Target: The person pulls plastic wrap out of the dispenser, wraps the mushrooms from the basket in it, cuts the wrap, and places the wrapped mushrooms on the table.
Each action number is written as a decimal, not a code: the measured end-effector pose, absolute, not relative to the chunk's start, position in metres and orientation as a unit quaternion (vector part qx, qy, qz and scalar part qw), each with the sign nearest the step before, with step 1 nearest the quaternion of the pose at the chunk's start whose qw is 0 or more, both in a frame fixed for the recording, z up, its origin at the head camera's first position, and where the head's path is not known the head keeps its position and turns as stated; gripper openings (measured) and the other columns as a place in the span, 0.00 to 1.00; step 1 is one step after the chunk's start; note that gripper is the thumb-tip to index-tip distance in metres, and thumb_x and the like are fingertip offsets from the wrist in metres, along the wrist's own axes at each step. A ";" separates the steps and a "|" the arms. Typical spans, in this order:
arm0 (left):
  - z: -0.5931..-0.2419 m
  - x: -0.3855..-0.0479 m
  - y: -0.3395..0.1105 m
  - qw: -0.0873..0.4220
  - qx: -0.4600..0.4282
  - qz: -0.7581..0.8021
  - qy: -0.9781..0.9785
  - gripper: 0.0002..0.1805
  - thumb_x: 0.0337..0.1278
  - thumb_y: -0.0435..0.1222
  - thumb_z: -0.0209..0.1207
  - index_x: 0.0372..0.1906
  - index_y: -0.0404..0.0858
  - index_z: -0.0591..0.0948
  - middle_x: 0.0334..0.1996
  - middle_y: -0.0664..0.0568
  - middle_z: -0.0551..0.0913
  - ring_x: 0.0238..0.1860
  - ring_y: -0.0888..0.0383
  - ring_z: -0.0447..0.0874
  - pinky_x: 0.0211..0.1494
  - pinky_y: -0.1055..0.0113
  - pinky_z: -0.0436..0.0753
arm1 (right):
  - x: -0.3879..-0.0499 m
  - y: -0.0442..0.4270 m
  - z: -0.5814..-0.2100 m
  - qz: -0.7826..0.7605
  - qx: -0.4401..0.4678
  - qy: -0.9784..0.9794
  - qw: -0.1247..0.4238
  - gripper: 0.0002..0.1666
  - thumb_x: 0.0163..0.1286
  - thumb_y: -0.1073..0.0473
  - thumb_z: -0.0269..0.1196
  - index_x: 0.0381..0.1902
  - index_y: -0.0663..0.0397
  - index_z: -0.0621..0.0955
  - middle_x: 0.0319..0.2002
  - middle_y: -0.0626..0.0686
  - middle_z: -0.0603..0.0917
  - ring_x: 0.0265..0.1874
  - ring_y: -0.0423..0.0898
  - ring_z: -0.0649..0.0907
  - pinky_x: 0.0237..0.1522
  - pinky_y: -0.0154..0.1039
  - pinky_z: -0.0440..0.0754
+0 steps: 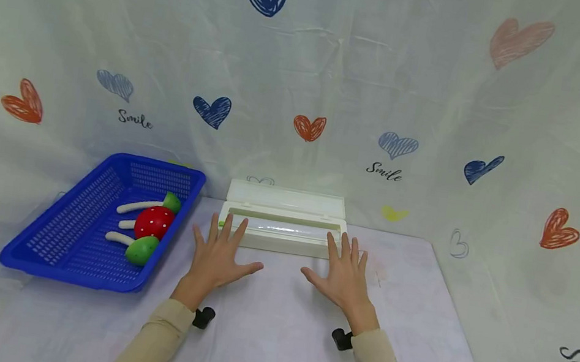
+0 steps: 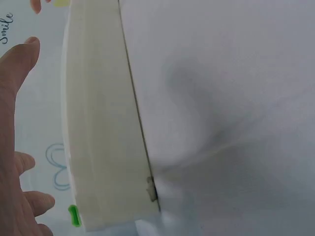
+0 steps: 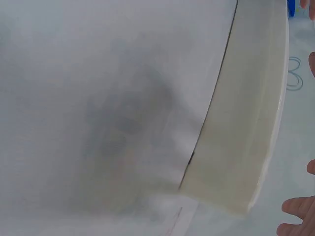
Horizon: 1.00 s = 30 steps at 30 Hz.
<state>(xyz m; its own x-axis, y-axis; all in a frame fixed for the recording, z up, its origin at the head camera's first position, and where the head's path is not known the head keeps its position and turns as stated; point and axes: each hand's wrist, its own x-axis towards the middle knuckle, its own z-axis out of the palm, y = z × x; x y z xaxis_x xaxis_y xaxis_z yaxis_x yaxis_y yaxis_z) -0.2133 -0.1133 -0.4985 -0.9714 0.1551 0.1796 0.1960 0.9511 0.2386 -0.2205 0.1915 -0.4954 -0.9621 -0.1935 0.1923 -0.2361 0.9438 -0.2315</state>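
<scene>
A long white cling film dispenser (image 1: pixel 281 245) stands at the back of the table with its lid (image 1: pixel 287 198) tipped up. Inside lies a clear, shiny roll of film (image 1: pixel 283 228). My left hand (image 1: pixel 218 259) is spread before its left end, my right hand (image 1: pixel 345 278) before its right end. Both hold nothing, with thumbs pointing inward. Fingertips overlap the box in the head view; whether they touch it I cannot tell. The left wrist view shows the box's front wall (image 2: pixel 106 118) and a small green tab (image 2: pixel 74 215) at its end.
On the left sits a blue plastic basket (image 1: pixel 62 273) with a red spotted toy mushroom (image 1: pixel 155 222) and two green-capped ones, the nearer green mushroom (image 1: pixel 141 250) lying at the front. Behind the white-covered table (image 1: pixel 273 339) hangs a curtain (image 1: pixel 307 60) printed with hearts.
</scene>
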 end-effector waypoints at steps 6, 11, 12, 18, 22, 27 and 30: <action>-0.498 -0.232 -0.116 0.095 -0.103 -0.147 -0.979 0.58 0.53 0.75 0.56 0.81 0.45 0.60 0.79 0.36 0.59 0.81 0.31 0.45 0.73 0.22 0.46 | -0.246 0.191 -0.491 0.135 0.150 -0.975 0.089 0.57 0.65 0.27 0.63 0.80 0.52 0.61 0.78 0.68 0.60 0.79 0.70 0.54 0.73 0.74 0.54; -0.500 -0.245 -0.112 0.123 -0.118 -0.179 -0.969 0.51 0.56 0.69 0.62 0.76 0.41 0.68 0.72 0.39 0.73 0.78 0.33 0.59 0.74 0.25 0.55 | -0.263 0.187 -0.491 0.139 0.185 -0.967 0.109 0.47 0.70 0.34 0.65 0.75 0.56 0.67 0.74 0.68 0.66 0.76 0.70 0.62 0.72 0.72 0.62; -0.501 -0.247 -0.111 0.126 -0.122 -0.182 -0.968 0.49 0.57 0.67 0.63 0.76 0.41 0.69 0.70 0.39 0.75 0.77 0.34 0.61 0.74 0.27 0.56 | -0.266 0.186 -0.491 0.144 0.191 -0.965 0.111 0.45 0.70 0.36 0.65 0.75 0.56 0.68 0.74 0.68 0.67 0.76 0.70 0.63 0.71 0.71 0.62; -0.504 -0.258 -0.108 0.158 -0.161 -0.182 -0.957 0.37 0.64 0.56 0.66 0.71 0.39 0.75 0.64 0.41 0.80 0.70 0.38 0.71 0.73 0.35 0.67 | -0.275 0.179 -0.495 0.154 0.222 -0.954 0.131 0.32 0.75 0.48 0.64 0.69 0.60 0.74 0.68 0.69 0.74 0.71 0.72 0.68 0.71 0.68 0.66; -0.505 -0.264 -0.107 0.192 -0.189 -0.191 -0.944 0.29 0.64 0.47 0.68 0.65 0.37 0.80 0.59 0.41 0.83 0.64 0.38 0.77 0.67 0.40 0.74 | -0.279 0.175 -0.497 0.154 0.236 -0.947 0.156 0.22 0.74 0.55 0.66 0.61 0.61 0.80 0.64 0.68 0.79 0.68 0.72 0.72 0.69 0.66 0.69; -0.509 -0.270 -0.105 0.235 -0.200 -0.199 -0.930 0.19 0.63 0.40 0.69 0.56 0.37 0.85 0.52 0.42 0.88 0.57 0.40 0.83 0.62 0.42 0.78 | -0.283 0.172 -0.498 0.154 0.247 -0.941 0.174 0.15 0.72 0.60 0.67 0.54 0.60 0.85 0.60 0.67 0.82 0.66 0.71 0.75 0.67 0.66 0.72; -0.511 -0.273 -0.104 0.258 -0.194 -0.202 -0.925 0.14 0.61 0.36 0.70 0.50 0.37 0.88 0.47 0.42 0.90 0.53 0.41 0.85 0.58 0.43 0.81 | -0.285 0.171 -0.498 0.156 0.253 -0.938 0.177 0.13 0.72 0.62 0.67 0.51 0.61 0.85 0.59 0.66 0.83 0.65 0.71 0.76 0.66 0.65 0.73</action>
<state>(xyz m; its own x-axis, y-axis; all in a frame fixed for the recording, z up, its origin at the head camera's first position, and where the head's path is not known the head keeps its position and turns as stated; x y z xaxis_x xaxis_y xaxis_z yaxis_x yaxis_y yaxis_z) -0.2725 -0.1041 -0.5115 -0.7922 0.2545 0.5546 0.4623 0.8436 0.2733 -0.2848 0.1706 -0.4985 -0.8093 -0.4197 0.4110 -0.5299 0.8235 -0.2027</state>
